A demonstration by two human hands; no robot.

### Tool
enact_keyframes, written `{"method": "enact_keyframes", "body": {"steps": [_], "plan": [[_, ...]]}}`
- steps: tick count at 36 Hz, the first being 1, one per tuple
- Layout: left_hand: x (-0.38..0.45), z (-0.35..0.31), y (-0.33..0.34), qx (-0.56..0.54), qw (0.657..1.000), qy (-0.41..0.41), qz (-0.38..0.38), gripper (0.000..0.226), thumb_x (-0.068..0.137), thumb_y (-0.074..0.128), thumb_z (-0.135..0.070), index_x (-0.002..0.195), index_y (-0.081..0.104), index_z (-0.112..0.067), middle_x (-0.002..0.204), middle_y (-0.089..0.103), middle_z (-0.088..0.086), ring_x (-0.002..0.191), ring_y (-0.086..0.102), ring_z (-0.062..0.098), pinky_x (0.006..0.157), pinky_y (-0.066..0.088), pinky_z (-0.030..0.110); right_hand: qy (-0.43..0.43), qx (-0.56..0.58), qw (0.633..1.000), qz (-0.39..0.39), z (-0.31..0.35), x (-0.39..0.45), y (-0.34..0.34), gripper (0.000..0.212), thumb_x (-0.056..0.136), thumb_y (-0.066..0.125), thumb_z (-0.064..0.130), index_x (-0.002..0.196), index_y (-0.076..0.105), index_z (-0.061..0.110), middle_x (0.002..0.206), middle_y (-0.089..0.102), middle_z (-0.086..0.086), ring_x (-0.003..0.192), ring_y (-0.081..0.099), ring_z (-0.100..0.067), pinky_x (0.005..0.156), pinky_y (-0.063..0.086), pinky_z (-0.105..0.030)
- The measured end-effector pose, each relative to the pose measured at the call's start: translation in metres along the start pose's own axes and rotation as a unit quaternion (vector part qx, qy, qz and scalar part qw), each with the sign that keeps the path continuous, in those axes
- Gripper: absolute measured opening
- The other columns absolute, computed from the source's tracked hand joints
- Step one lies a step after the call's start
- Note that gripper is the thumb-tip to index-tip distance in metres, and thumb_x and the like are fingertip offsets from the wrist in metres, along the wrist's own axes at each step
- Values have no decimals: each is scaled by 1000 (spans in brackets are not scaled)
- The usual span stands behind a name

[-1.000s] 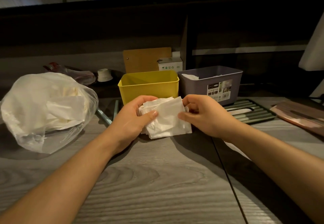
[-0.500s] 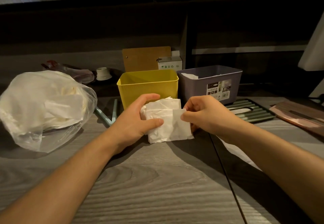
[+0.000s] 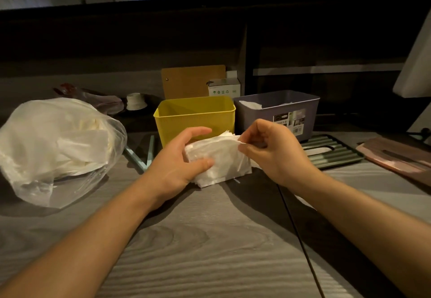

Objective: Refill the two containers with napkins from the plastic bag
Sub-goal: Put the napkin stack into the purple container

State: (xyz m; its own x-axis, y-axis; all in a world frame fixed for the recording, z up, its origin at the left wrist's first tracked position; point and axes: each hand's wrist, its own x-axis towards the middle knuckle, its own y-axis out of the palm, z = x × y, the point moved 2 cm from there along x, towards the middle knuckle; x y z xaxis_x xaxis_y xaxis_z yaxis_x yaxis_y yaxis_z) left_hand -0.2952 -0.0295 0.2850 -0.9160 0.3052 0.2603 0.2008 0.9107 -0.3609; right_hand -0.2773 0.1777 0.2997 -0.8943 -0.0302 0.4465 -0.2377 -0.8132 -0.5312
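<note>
A stack of napkins [image 3: 219, 160] sits between both hands, low over the worktop [image 3: 198, 239] near its middle, just in front of the yellow container [image 3: 194, 120]. The left hand [image 3: 177, 160] grips the stack's left end, thumb on the near face and fingers curled over the far side. The right hand [image 3: 268, 150] pinches the top right corner of the stack between thumb and fingertips (whether it has one sheet or several is too small to tell).

The stack's long axis runs left to right, matching the yellow container's longer side, and that container lies straight beyond the stack, with its near wall partly hidden by the left hand. The left hand is the nearer to it. The grey container [image 3: 277, 113], further right along the worktop's back edge, already shows some white paper inside and lies beyond the right hand. The plastic bag [image 3: 56, 143], still bulging with napkins, rests well apart at the left edge.

A likely next move is a short lift forward over the yellow rim.
</note>
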Motion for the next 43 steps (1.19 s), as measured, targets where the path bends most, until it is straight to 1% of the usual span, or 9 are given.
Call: {"method": "enact_keyframes", "body": {"steps": [6,11,15,19,21,27,33,37,43], "plan": [[0,-2,1,-24,999,21,-11,59,89,72,-3,129,56,-44,125,60,-10,109,65,13,87,61,37,94,179,979,25,0,-5,11,51,92,65,3,127,47,34,117,54,21,106,57,-1,76,56,-21],[-2,-2,7,34,999,7,36,72,88,76,-17,139,40,-53,134,49,-16,118,56,10,90,58,32,90,157,980,79,1,-9,24,74,93,60,2,147,32,44,128,52,19,115,53,-5,95,53,-31],[-2,-3,5,31,998,-17,52,89,87,70,-3,142,29,-60,138,43,-13,119,54,12,86,58,29,84,170,978,86,3,-8,26,72,93,58,7,145,31,49,139,48,13,124,50,-11,104,48,-38],[-4,-8,7,52,996,-20,69,102,85,62,8,143,22,-65,148,37,-8,125,52,17,100,55,40,33,139,985,92,7,-8,28,57,95,58,18,138,40,52,140,41,17,124,45,-5,93,41,-24],[-4,-8,7,52,996,-25,71,105,84,62,10,144,19,-66,147,36,-7,123,52,19,94,57,37,24,109,989,99,6,-7,29,47,97,57,20,134,47,47,135,44,15,121,47,-6,92,45,-22],[-3,-6,2,-24,998,-43,38,85,92,65,-3,147,25,-55,132,47,-15,109,56,7,74,56,16,38,85,993,74,1,-4,25,37,100,52,22,131,54,43,136,50,14,119,50,-6,98,50,-32],[-3,-6,-3,-57,993,-78,63,100,81,58,18,145,30,-55,139,46,-2,120,58,27,88,60,40,25,83,990,115,1,-7,20,58,92,61,16,139,44,46,133,44,17,96,57,-4,80,50,-19],[-5,-5,-1,1,996,-63,61,95,85,59,11,143,30,-59,133,47,-10,112,61,22,81,62,36,17,59,993,102,0,-7,21,58,92,66,12,140,47,39,134,49,15,116,53,-5,93,51,-21],[-4,-6,1,-32,997,-74,21,80,91,47,11,140,43,-52,134,53,-7,115,60,19,85,58,35,40,77,994,66,-3,-4,19,42,98,63,17,134,53,36,128,56,17,118,51,-5,98,51,-27]]}}
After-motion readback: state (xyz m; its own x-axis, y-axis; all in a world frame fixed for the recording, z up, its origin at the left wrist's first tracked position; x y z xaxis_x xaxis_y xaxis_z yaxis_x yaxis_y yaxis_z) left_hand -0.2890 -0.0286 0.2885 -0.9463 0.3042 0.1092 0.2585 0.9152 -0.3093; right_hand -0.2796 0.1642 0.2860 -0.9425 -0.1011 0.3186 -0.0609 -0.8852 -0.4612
